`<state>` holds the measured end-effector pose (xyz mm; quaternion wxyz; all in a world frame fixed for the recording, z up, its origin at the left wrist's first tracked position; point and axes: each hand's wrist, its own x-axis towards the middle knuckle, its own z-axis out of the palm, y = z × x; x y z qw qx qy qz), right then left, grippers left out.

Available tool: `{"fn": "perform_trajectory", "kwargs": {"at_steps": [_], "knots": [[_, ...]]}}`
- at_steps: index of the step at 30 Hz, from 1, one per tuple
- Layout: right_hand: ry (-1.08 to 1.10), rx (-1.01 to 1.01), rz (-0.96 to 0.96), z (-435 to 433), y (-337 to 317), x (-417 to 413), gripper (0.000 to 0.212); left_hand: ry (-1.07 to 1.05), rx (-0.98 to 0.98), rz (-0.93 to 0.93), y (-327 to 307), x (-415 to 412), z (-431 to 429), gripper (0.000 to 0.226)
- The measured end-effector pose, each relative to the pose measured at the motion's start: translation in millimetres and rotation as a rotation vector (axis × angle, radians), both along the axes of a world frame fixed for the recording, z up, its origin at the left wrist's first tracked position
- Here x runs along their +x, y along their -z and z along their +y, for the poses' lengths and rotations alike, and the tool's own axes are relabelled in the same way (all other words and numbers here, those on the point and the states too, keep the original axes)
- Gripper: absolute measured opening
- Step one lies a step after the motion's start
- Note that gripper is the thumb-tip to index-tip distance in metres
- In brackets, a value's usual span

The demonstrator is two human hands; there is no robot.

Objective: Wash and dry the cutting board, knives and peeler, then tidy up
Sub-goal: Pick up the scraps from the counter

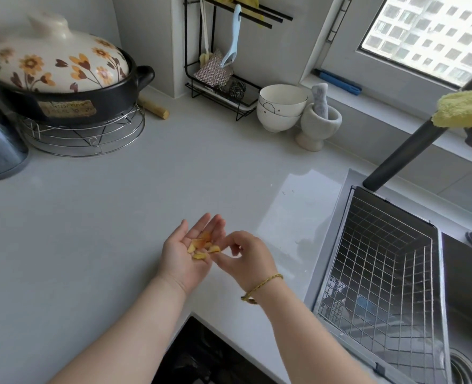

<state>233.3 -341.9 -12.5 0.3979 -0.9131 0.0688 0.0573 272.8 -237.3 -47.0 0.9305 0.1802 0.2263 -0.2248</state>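
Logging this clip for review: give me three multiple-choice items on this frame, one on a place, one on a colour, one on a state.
1. Where is the peeler? A hanging on the rack; B in a bowl; C on the counter.
2. What colour is the cloth on the faucet? A red; B yellow; C white.
3. The left hand is: A a fist; B open, palm up, carrying peel scraps; C flat on the counter.
Key: 1 A, its handle hooks a rack bar; 2 B, plainly yellow; 3 B, scraps lie on the palm.
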Motion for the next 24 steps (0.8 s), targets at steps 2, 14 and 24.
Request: {"fn": "perform_trajectory", "kwargs": {"at_steps": [2, 14, 24], "knots": [[-0.010, -0.059, 0.001, 12, -5, 2, 0.005, 0.041, 0.004, 0.012, 2, -5, -5, 0.044], [0.206, -0.174, -0.042, -29, 17, 17, 0.027, -0.074, -0.044, -0.003, 8, 4, 7, 0.061], [0.072, -0.370, 0.153, -35, 25, 31, 0.023, 0.002, -0.101, -0.091, 9, 1, 18, 0.070]]}}
